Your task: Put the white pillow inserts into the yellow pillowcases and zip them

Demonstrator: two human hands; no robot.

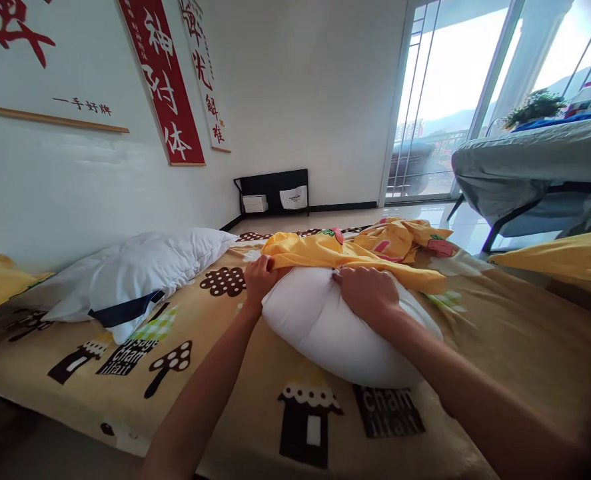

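A plump white pillow (315,327) lies on the printed bed sheet in front of me. Yellow patterned fabric, which looks like a pillowcase (305,248), is draped along its far edge. At the pillow's far left corner, my left hand (260,280) is closed on the edge of the yellow cloth. My right hand (368,290) rests in a fist on the pillow's upper middle, pinching the white pillow beside the cloth's edge; its fingertips are partly hidden. More of the yellow fabric is bunched up beyond the pillow.
A second white pillow (145,267) with a dark blue band lies at the left by the wall. Yellow cloth (565,257) hangs at the right edge. Beyond the bed stand a low black rack (270,190), a covered table (535,143) and a glass door (435,100).
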